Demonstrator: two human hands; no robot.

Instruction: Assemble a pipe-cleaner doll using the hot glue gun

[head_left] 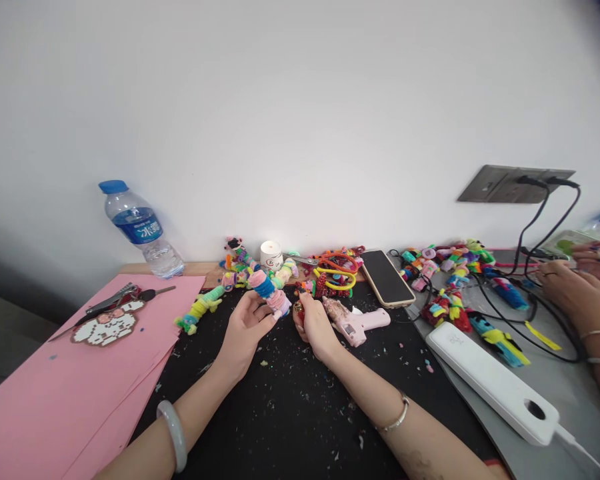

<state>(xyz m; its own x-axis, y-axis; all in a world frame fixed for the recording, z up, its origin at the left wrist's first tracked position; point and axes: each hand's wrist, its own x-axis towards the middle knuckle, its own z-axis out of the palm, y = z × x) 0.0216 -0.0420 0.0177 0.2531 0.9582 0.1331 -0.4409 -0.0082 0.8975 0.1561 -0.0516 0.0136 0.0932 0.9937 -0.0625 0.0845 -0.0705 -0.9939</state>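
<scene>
Gripping left hand (245, 331): half-curled on striped pipe-cleaner figure (266, 291), just left of centre.
Right hand (319, 327): closed around mostly hidden red item (300, 313), centre.
Pink glue gun (356, 325): right of centre.

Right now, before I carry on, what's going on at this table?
The person's left hand holds up a fuzzy striped piece over the black mat. The right hand is curled around a small reddish item, mostly hidden by the fingers. A pink glue gun lies on the mat to the right of that hand. At the far right, a co-worker's hand is also busy.
</scene>
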